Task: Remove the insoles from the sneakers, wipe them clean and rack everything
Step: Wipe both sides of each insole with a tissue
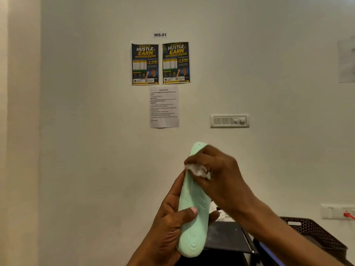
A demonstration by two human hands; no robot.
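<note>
A pale green insole [192,217] stands upright in front of me, ribbed underside toward the camera, heel end down. My left hand [169,223] grips its lower half, thumb across the front. My right hand [217,175] presses a crumpled white wipe [197,169] against the insole's upper part, covering most of the toe end. No sneakers are in view.
A black rack top [226,237] lies below my hands, with a dark perforated basket [315,233] to its right. The cream wall ahead carries two posters [160,63], a task sheet [164,106], a switch panel [229,121] and a socket with a red plug [347,215].
</note>
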